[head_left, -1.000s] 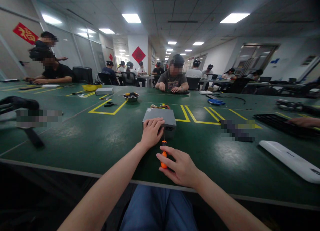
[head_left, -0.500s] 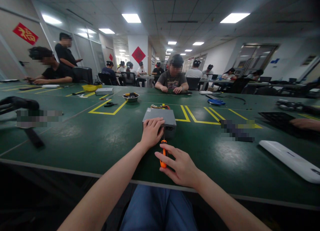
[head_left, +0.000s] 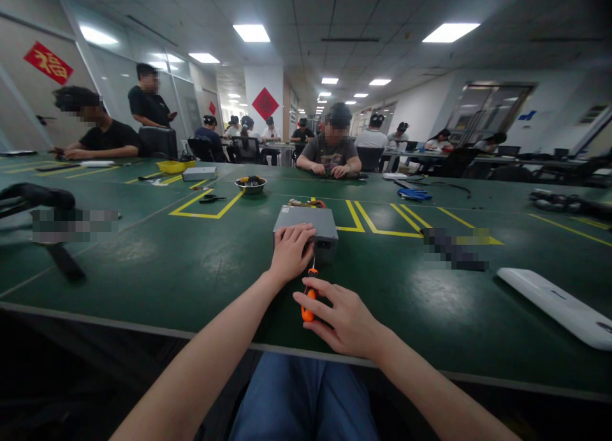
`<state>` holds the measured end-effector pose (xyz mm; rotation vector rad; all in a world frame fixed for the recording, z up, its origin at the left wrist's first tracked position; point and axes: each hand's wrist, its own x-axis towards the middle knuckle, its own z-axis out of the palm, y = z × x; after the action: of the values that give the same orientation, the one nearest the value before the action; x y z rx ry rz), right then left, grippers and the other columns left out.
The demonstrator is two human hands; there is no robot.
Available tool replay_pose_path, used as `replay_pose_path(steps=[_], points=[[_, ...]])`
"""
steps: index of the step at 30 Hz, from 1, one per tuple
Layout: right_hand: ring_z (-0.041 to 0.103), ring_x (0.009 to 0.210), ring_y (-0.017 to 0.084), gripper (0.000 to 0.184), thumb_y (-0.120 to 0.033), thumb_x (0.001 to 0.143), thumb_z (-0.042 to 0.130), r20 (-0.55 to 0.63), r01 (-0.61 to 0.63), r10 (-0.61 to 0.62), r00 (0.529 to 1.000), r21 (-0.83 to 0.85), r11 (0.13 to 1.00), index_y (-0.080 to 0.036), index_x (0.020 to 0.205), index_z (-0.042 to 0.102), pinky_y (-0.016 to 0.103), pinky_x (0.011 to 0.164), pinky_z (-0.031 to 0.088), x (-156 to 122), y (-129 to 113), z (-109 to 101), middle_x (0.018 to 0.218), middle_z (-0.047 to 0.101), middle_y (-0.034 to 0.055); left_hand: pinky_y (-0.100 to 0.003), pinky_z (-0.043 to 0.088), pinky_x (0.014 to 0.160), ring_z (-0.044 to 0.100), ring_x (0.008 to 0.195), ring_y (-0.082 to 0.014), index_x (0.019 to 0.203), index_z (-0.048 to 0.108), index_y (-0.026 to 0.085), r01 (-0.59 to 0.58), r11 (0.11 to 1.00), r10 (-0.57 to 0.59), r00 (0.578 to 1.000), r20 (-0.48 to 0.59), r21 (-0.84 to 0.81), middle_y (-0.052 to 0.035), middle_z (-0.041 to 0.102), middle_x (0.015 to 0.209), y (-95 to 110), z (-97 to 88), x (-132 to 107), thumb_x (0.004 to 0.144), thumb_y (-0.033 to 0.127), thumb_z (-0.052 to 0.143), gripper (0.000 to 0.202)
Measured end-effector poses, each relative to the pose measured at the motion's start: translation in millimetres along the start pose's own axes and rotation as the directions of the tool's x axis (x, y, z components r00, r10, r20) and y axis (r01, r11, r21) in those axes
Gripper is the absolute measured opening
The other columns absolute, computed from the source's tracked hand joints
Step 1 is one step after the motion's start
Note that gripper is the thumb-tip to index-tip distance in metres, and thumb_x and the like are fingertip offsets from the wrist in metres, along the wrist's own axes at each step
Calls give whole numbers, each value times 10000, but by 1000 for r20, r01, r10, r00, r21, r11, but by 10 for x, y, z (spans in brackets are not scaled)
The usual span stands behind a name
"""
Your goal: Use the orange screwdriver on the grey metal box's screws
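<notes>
A grey metal box (head_left: 308,222) with coloured wires at its far end lies on the green table (head_left: 167,269) straight ahead of me. My left hand (head_left: 289,253) rests on the box's near left corner, fingers curled over its top edge. My right hand (head_left: 342,320) holds an orange-handled screwdriver (head_left: 308,297) in its fingers. The thin shaft points up and away at the box's near face.
A white flat panel (head_left: 554,304) lies at the right. A metal bowl (head_left: 250,185), scissors (head_left: 210,199), a yellow tray (head_left: 176,167) and a blue tool (head_left: 414,194) sit farther back among yellow floor-tape marks. Other people sit across and to the left; one stands at left.
The screwdriver handle has tilted a little to the left in my right hand. The standing person at left walked rightward. The keyboard and another person's hand at the right edge have gone from view.
</notes>
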<state>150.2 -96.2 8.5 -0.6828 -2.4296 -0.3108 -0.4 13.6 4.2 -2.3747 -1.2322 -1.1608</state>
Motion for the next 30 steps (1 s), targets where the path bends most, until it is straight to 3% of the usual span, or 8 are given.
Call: replay_pose_path(steps=[6, 9, 13, 16, 20, 26, 30], points=[[638, 877, 200, 245, -346, 838, 547, -136, -27, 32, 990, 39, 999, -165, 993, 491, 298, 668, 535, -60, 39, 91, 1130, 585, 170, -392, 259, 992, 463, 1161, -184, 1106, 525, 265, 0, 1000, 0, 1000, -12, 1, -8, 562, 1241, -4, 7, 3, 858, 241, 472, 255], [618, 963, 224, 313, -371, 836, 537, -97, -62, 72, 993, 103, 993, -160, 1052, 457, 324, 722, 541, -59, 32, 64, 1153, 570, 173, -391, 265, 988, 465, 1157, -185, 1104, 527, 262, -1, 1000, 1, 1000, -12, 2, -10, 564, 1237, -9, 11, 5, 857, 246, 474, 253], [599, 994, 228, 362, -314, 873, 470, -39, -21, 24, 999, 60, 998, -147, 1193, 444, 335, 760, 537, -18, 6, -10, 1182, 537, 182, -390, 265, 985, 464, 1157, -185, 1097, 527, 262, 0, 1000, 0, 1000, -13, 4, -6, 563, 1239, -12, 11, 2, 851, 240, 483, 251], [621, 924, 211, 316, -308, 862, 498, -104, -6, 8, 995, 17, 1000, -166, 1144, 476, 323, 720, 543, -19, 10, -1, 1152, 549, 173, -389, 265, 985, 467, 1154, -182, 1098, 526, 264, -3, 1000, 3, 1000, -18, 5, -4, 564, 1237, -9, 6, 0, 858, 251, 479, 245], [627, 942, 208, 268, -292, 834, 532, -171, -40, 55, 984, 94, 995, -173, 1058, 444, 305, 704, 546, -57, 35, 64, 1143, 564, 175, -386, 273, 980, 473, 1148, -179, 1108, 530, 268, 0, 1000, 0, 1000, -23, 4, -12, 572, 1227, -5, 9, 5, 890, 283, 439, 237], [575, 1062, 233, 368, -321, 832, 523, -73, -75, 85, 994, 132, 988, -163, 1152, 432, 336, 791, 529, -43, 20, 32, 1189, 537, 174, -384, 281, 972, 479, 1144, -176, 1098, 535, 275, 5, 1000, -4, 999, -32, 30, -6, 576, 1224, -16, 40, 7, 896, 279, 438, 224], [607, 970, 224, 349, -317, 841, 524, -43, -43, 45, 998, 58, 997, -174, 1155, 473, 327, 740, 537, -38, 17, 25, 1186, 532, 166, -382, 274, 972, 479, 1145, -172, 1089, 524, 270, -5, 1000, 6, 999, -46, 29, 5, 577, 1225, -17, 44, 3, 903, 284, 434, 208]])
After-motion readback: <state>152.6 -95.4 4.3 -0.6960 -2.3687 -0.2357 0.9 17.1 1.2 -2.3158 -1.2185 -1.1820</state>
